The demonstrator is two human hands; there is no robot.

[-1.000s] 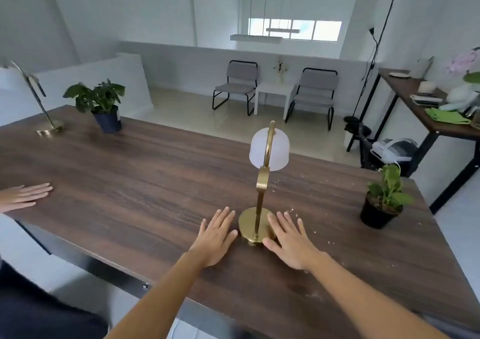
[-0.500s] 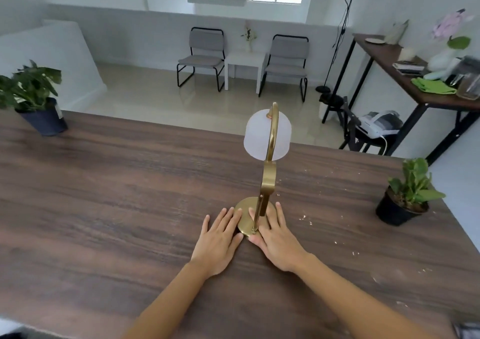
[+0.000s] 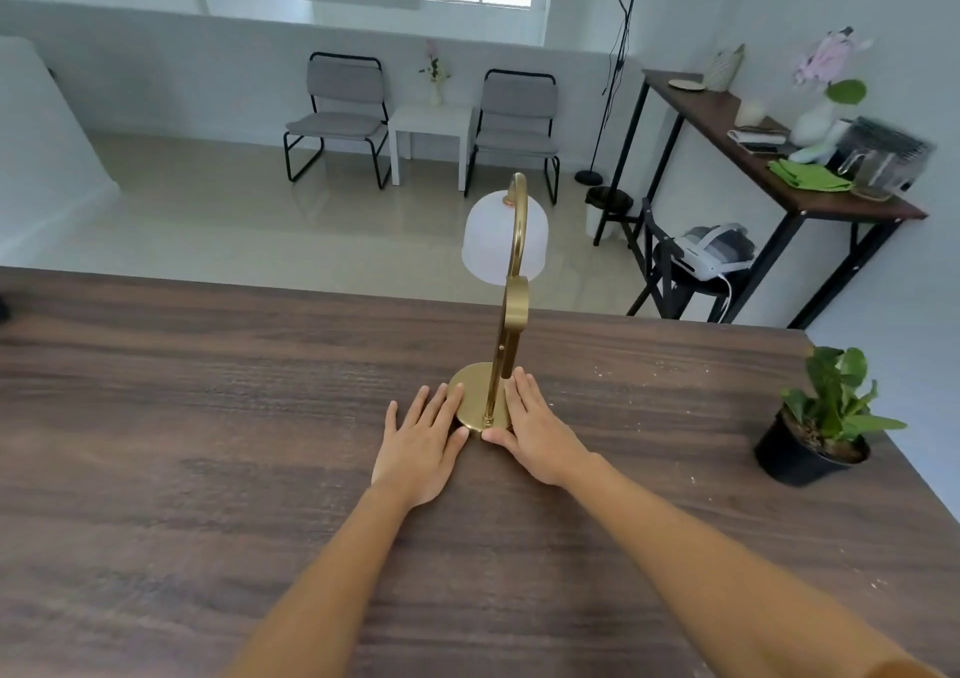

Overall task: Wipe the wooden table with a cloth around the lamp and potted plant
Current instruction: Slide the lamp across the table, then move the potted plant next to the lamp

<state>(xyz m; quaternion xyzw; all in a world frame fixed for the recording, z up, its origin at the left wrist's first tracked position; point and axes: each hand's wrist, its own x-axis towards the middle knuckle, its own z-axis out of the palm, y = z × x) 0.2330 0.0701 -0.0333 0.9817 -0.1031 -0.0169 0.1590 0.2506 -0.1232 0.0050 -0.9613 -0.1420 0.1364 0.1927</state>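
Observation:
A brass lamp [image 3: 506, 313] with a white dome shade stands upright on the dark wooden table [image 3: 208, 417]. My left hand [image 3: 423, 443] lies flat on the table, fingers touching the left rim of the lamp's round base. My right hand [image 3: 535, 430] lies flat against the base's right side, thumb at its front edge. Both hands hold nothing. A small potted plant [image 3: 826, 417] in a black pot stands near the table's right edge. Pale crumbs [image 3: 649, 368] are scattered between lamp and plant. A green cloth [image 3: 808, 175] lies on the side table at the right.
The table's far edge runs just behind the lamp. A dark side table [image 3: 779, 199] with a vase, books and containers stands at the right wall. Two grey chairs [image 3: 343, 116] and a white stool stand farther back on the floor.
The view has swung right, so the left plant and second lamp are out of sight. My hands have closed in from beside the lamp's base to touching it on both sides.

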